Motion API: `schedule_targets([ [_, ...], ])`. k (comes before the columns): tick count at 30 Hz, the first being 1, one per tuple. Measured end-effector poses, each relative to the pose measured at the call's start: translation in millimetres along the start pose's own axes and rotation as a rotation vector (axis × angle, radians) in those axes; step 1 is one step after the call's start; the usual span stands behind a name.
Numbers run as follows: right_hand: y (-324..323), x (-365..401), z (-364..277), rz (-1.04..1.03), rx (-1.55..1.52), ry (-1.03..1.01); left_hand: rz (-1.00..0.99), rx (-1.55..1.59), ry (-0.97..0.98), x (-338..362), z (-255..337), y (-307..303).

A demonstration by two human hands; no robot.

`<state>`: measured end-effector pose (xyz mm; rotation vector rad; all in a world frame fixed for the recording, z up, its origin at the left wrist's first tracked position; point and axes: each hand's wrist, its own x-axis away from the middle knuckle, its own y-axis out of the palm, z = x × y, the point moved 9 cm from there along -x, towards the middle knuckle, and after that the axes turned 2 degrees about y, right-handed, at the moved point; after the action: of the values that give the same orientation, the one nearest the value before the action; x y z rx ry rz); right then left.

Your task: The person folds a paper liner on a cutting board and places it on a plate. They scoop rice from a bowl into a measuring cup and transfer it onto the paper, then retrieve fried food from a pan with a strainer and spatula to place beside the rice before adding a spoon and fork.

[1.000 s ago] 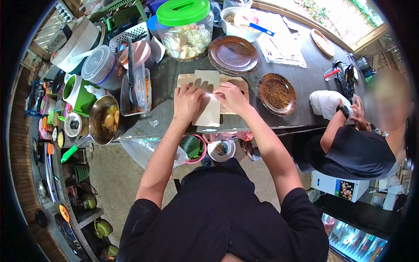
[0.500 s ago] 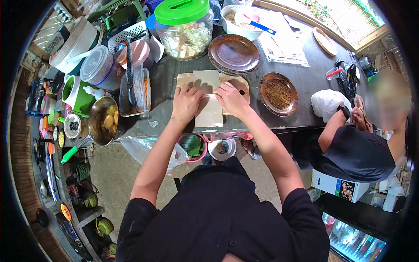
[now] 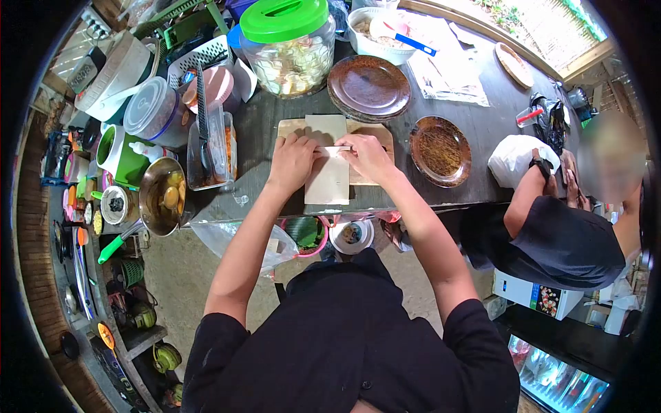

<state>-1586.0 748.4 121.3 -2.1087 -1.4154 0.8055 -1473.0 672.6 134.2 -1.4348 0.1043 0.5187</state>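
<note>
Brown paper sheet (image 3: 329,182) on wooden board (image 3: 290,126); my left hand (image 3: 295,162) and right hand (image 3: 368,157) both pinched onto thin pale strip (image 3: 335,147) above it. Likely laying-out step; next needs even tension.

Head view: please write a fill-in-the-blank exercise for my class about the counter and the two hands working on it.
The jar has a ___ lid.
The left hand and right hand both rest on a paper that lies across a wooden ___.
The lone brown plate lies to the ___ of that paper.
The pan has a ___ handle.
Missing words: green; board; right; green.
</note>
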Motion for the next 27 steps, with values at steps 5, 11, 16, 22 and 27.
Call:
schedule_targets([
  [5, 0.3, -4.3, 10.7, -0.026, 0.000, 0.192, -0.291, 0.167, -0.359, -8.9, -37.0, 10.8],
  [11, 18.3, 21.9, -33.3, 0.099, 0.462, -0.146, -0.300, 0.175, -0.466, -14.4, -55.3, 12.8],
  [16, 22.4, 49.0, -49.8, 0.026, 0.539, -0.121, -0.285, 0.180, -0.482, -6.2, -54.7, 14.4],
  [22, 7.0, 57.0, -40.5, 0.028, 0.651, -0.055, -0.149, 0.194, -0.433, -0.2, -46.1, 5.5],
  [27, -8.1, 37.0, -22.4, 0.106, 0.461, -0.064, -0.070, 0.133, -0.345, -0.8, -35.5, -2.3],
])
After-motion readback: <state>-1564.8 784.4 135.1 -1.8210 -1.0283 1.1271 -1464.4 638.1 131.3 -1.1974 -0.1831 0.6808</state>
